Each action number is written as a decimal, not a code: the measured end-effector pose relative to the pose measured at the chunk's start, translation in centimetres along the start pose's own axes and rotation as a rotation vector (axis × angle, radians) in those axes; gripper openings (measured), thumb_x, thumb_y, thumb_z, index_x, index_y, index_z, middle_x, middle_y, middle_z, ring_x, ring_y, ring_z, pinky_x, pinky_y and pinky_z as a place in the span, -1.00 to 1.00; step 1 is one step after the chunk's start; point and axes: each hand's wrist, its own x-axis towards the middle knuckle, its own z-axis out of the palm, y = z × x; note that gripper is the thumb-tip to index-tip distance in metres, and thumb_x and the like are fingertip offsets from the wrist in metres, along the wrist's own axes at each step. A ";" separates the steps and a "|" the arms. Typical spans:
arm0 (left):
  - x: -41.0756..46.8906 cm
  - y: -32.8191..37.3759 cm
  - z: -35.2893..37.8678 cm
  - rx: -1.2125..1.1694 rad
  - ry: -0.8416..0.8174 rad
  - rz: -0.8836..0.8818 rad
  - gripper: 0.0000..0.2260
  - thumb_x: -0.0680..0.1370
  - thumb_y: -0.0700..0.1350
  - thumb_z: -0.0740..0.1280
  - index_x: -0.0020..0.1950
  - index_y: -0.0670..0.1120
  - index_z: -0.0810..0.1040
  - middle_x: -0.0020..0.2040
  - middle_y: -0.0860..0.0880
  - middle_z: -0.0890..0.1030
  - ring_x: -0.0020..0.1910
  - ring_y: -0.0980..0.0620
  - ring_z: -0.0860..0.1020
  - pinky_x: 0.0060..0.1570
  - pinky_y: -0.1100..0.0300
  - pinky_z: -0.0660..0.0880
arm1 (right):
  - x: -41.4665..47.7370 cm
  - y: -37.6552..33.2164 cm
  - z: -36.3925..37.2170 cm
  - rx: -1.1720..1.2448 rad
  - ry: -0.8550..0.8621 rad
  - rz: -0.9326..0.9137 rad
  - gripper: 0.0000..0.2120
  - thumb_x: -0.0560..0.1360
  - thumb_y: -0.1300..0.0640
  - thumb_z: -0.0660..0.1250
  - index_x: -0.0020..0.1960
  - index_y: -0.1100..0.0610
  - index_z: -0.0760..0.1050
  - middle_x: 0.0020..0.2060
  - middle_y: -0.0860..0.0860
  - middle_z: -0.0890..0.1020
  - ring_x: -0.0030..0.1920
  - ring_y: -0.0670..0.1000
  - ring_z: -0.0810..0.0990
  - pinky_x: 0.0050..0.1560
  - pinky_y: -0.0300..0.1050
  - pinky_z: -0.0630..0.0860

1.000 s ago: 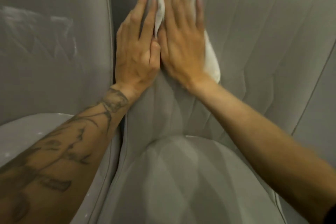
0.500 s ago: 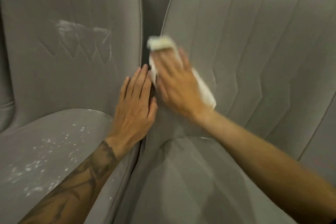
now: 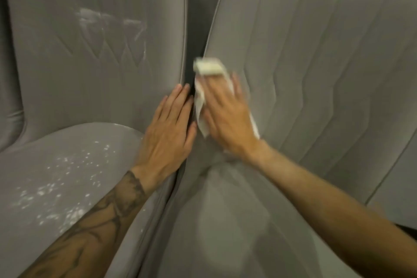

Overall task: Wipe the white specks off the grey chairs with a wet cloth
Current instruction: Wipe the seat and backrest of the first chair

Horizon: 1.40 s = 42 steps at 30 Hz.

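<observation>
Two grey padded chairs stand side by side. My right hand presses a white cloth flat against the lower left edge of the right chair's backrest; the cloth sticks out above and beside my fingers. My left hand lies flat with fingers together on the right edge of the left chair, holding nothing. White specks are scattered over the left chair's seat. White smears mark its backrest.
A narrow dark gap runs between the two backrests. The right chair's seat shows faint damp-looking patches. Another grey surface sits at the far left edge.
My right hand and the cloth have slid down the right chair's left edge from high on the backrest to near the seat. My view has pulled back, and the left hand stays beside it.
</observation>
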 end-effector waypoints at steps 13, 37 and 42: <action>-7.3 1.5 -1.7 -0.122 -0.149 -0.070 -0.51 0.65 -0.26 0.28 0.60 -0.25 0.33 0.63 -0.18 0.30 0.66 -0.12 0.18 0.65 -0.13 0.11 | -7.1 -7.1 0.1 0.334 -0.162 0.100 -0.55 0.65 0.23 0.26 0.53 0.26 0.40 0.52 0.15 0.46 0.56 0.13 0.40 0.64 0.29 0.11; -13.7 5.3 -1.5 -0.221 -0.346 -0.181 -0.55 0.56 -0.32 0.41 0.46 -0.25 0.50 0.62 -0.22 0.31 0.56 -0.25 0.36 0.51 -0.18 0.37 | -17.5 -2.8 -4.0 0.139 -0.650 0.951 -0.64 0.69 0.19 -0.01 0.32 0.31 0.45 0.29 0.21 0.53 0.30 0.24 0.47 0.44 0.03 0.33; -15.2 5.6 -2.1 -0.216 -0.368 -0.151 -0.59 0.64 -0.23 0.32 0.50 -0.22 0.48 0.61 -0.19 0.32 0.58 -0.21 0.33 0.56 -0.13 0.30 | -17.6 -2.1 -4.0 0.179 -0.743 0.775 -0.60 0.72 0.13 0.03 0.41 0.28 0.45 0.44 0.22 0.49 0.47 0.21 0.41 0.54 0.05 0.26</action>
